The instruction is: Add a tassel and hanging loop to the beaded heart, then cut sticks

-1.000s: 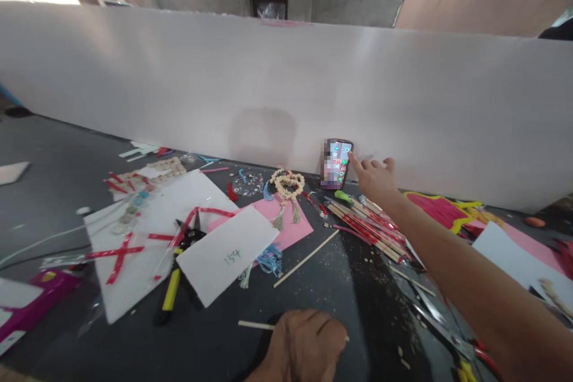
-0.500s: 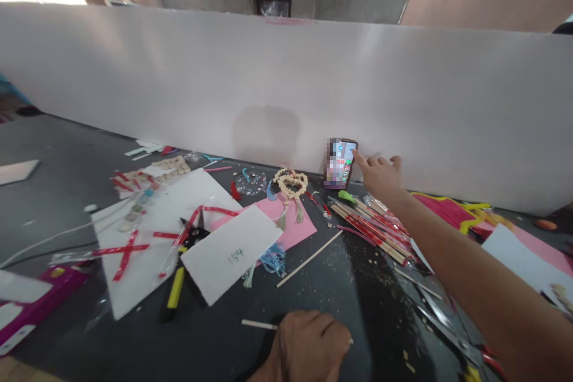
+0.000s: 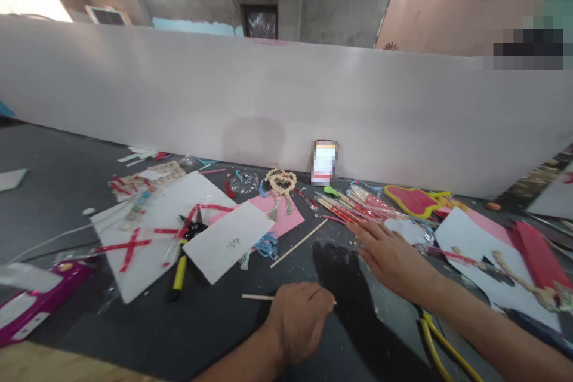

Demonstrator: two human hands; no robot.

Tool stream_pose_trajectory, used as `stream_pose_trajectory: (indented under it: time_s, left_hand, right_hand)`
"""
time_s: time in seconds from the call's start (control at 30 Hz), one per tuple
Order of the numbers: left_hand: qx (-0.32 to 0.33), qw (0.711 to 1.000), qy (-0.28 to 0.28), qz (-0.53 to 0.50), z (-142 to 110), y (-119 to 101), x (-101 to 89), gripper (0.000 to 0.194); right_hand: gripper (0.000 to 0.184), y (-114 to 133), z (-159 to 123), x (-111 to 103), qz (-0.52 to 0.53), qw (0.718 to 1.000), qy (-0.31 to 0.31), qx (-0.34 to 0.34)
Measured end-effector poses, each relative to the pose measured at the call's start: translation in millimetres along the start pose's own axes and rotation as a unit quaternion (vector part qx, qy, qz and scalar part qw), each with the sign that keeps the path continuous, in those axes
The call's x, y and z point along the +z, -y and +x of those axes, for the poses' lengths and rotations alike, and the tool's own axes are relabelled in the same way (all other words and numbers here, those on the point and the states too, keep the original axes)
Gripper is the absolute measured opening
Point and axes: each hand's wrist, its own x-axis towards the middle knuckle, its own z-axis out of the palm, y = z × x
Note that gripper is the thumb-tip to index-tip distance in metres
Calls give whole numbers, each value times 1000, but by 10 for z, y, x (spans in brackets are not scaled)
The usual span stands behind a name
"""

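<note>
Left hand (image 3: 299,321) closed around thin wooden stick (image 3: 256,297); right hand (image 3: 390,258) open, flat, near red-wrapped sticks (image 3: 353,210).

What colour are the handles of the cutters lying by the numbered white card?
Yellow. The cutters show in the head view, partly tucked under the card.

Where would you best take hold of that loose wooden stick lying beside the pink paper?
Probably at the middle of the wooden stick, pinched from above across its width. It lies flat on the dark table, slanting, with bare table on both long sides. Its far end nears the red sticks, so the middle is freer.
</note>
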Motion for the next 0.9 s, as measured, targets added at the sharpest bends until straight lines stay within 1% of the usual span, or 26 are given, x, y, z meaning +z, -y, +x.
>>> stream_pose_trajectory:
  time_s: [0.07,0.17,0.27,0.33,0.43,0.5,0.57,0.67,0.73,0.8,0.9]
  left_hand:
    - [6,999,-32,4,13,-24,-31,14]
    - [23,998,-54,32,26,-71,-90,14]
    - [32,997,-50,58,13,-126,-129,14]
    - [32,997,-43,63,-2,-157,-134,15]
    - [31,997,-47,57,-12,-184,-132,19]
    - [35,997,-53,46,-3,-199,-146,22]
    - [29,998,-50,33,14,-225,-182,22]
    - [-7,1000,-18,3,35,-292,-260,22]
    - [-28,999,1,-22,35,-346,-308,22]
    - [-41,998,13,-38,23,-398,-340,22]
    - [-56,997,27,-50,-9,-465,-362,21]
  right_hand:
    - [44,128,-284,-18,42,999,-10,-13]
    - [41,341,-611,-26,86,995,-36,-18]
    - [38,516,-819,-15,114,991,-66,-21]
    - [34,549,-929,6,116,989,-86,-17]
    - [29,413,-1118,75,95,987,-131,17]
    - [29,226,-1278,149,66,984,-157,51]
    - [29,23,-1456,231,30,982,-166,86]
    - [30,-194,-1695,333,-7,982,-135,131]
    - [31,-249,-1792,383,-9,982,-101,160]
    - [32,-251,-1824,425,1,981,-70,179]
    - [37,-235,-1778,471,26,983,-42,179]
